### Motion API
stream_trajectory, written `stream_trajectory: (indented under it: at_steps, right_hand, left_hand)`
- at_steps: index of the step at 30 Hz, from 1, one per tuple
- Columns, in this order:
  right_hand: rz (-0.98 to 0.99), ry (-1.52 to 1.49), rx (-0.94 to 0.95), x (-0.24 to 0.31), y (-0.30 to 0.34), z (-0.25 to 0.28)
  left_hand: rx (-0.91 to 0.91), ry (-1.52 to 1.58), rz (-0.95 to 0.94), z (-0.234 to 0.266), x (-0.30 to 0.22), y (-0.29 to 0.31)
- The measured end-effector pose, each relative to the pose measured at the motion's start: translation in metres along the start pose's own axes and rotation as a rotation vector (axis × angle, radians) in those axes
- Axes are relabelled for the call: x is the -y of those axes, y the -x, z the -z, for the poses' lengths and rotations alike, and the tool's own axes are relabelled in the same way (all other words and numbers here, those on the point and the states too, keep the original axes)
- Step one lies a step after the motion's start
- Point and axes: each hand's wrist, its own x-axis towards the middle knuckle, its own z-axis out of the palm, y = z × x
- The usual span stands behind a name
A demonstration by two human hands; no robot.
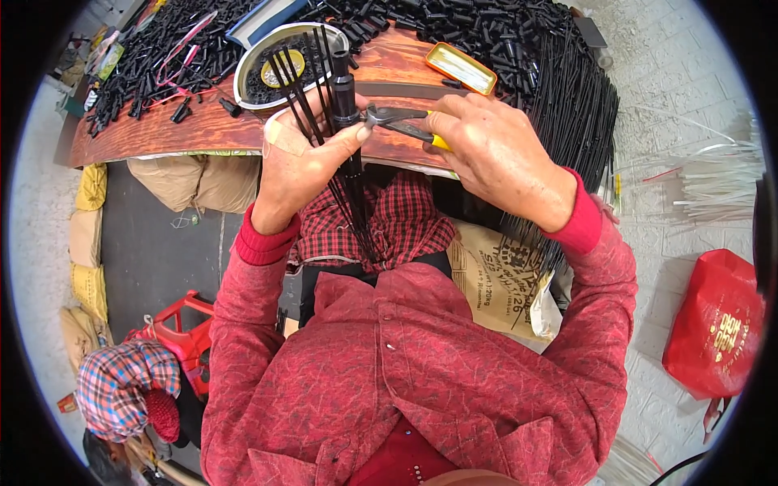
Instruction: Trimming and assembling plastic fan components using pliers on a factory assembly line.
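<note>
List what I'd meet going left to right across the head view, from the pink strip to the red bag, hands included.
Pink strip, left hand, pliers, right hand, rod pile, red bag.

Two hands [496, 144], one pair of pliers [397, 113], perhaps six held rods [305, 109].

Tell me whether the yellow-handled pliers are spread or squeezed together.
The pliers are spread: a gap shows between their handles near the right hand. Jaw opening: cannot tell.
</note>
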Motion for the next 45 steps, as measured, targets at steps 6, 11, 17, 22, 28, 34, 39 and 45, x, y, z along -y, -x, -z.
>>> stream_trajectory:
  at_steps: [6, 11, 17, 22, 28, 34, 39, 45]
  right_hand:
    - [0.098, 0.032, -0.025, -0.009, -0.01, -0.003]
    - [0.106, -0.026, -0.051, -0.01, -0.014, -0.005]
    - [0.13, -0.172, 0.151, -0.022, -0.02, 0.008]
    - [-0.024, -0.656, 0.467, -0.031, -0.027, 0.014]
    - [-0.188, -1.178, 0.657, -0.036, -0.027, -0.006]
    - [-0.203, -1.116, 0.685, -0.031, -0.026, 0.006]
    - [-0.232, -1.774, 0.92, -0.03, -0.011, -0.03]
    - [-0.074, -2.337, 0.97, -0.02, 0.001, -0.08]
  left_hand:
    - [0.015, 0.053, 0.051, 0.004, 0.002, -0.002]
    - [0.097, 0.123, 0.093, 0.01, -0.003, -0.005]
    - [0.186, 0.15, 0.095, 0.013, -0.005, -0.008]
    - [0.268, 0.258, 0.068, 0.019, -0.006, -0.01]
    - [0.294, 0.244, 0.105, 0.022, -0.003, -0.009]
    - [0.284, 0.253, 0.1, 0.02, -0.001, -0.005]
    - [0.267, 0.351, 0.152, 0.022, -0.003, -0.003]
    - [0.259, 0.369, 0.07, 0.015, 0.0, -0.005]
